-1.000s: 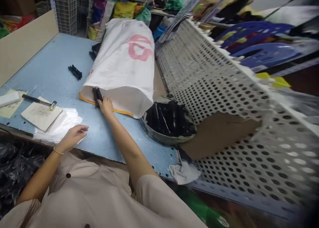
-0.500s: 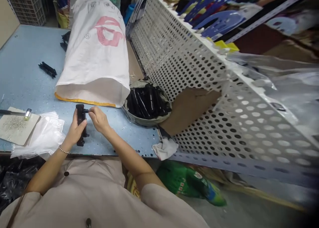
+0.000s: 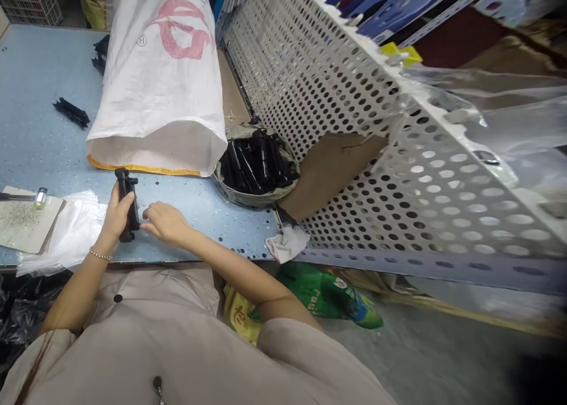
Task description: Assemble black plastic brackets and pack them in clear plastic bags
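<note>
Black part (image 3: 132, 211) is gripped in the left hand (image 3: 114, 215) over the counter (image 3: 35, 68). The right hand (image 3: 167, 222) is curled by its near end; whether it grips, I cannot tell.

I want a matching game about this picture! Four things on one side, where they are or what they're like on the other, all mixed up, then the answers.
Things:
1. Left hand
2. Sack
3. Black-handled tool
4. Crumpled cloth

Places and states:
A. On the pale board
B. At the near right corner of the blue table
C. Gripping a black part
D. Lying with its mouth open

Right pairs: 1-C, 2-D, 3-A, 4-B
</note>
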The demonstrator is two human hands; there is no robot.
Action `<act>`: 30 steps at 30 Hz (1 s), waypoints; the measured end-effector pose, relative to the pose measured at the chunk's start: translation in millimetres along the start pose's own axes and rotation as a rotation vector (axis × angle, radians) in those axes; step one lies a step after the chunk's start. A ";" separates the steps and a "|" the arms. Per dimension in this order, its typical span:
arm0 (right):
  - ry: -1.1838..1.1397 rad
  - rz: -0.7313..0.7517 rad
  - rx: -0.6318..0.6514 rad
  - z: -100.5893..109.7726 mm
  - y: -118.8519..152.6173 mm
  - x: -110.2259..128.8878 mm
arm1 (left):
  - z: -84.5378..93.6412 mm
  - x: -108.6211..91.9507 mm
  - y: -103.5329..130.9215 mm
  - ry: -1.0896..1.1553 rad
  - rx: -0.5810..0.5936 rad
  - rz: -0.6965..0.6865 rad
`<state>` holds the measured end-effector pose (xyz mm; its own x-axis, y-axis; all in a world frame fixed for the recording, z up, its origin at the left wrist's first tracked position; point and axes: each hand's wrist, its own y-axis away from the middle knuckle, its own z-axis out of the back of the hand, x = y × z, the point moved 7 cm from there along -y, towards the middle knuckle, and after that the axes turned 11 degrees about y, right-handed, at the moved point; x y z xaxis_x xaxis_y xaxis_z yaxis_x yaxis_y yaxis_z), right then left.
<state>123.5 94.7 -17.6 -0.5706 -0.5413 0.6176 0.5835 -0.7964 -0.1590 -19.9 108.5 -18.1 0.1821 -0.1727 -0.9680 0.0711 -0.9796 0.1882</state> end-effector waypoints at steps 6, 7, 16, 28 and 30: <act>0.045 -0.002 0.060 -33.7 15.3 7.8 | 1.7 8.9 5.9 0.069 -0.072 -0.037; -0.054 -0.062 0.102 -37.3 14.4 3.0 | 3.3 12.8 4.6 0.059 -0.078 -0.062; -0.130 -0.251 0.171 -16.3 -5.7 -38.9 | 4.0 47.4 -5.4 -0.828 0.094 0.079; -0.079 -0.195 -0.102 8.0 -31.3 -73.9 | 96.1 -122.9 -251.9 -0.986 -0.238 -0.246; 0.028 -0.141 -0.167 11.9 -64.6 -84.8 | 87.8 -114.7 -269.0 -1.027 -0.161 -0.273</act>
<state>141.0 195.3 -50.5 -0.6570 -0.4266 0.6216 0.3939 -0.8972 -0.1995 -146.1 382.7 27.8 -0.7654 -0.0271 -0.6430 0.1263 -0.9860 -0.1088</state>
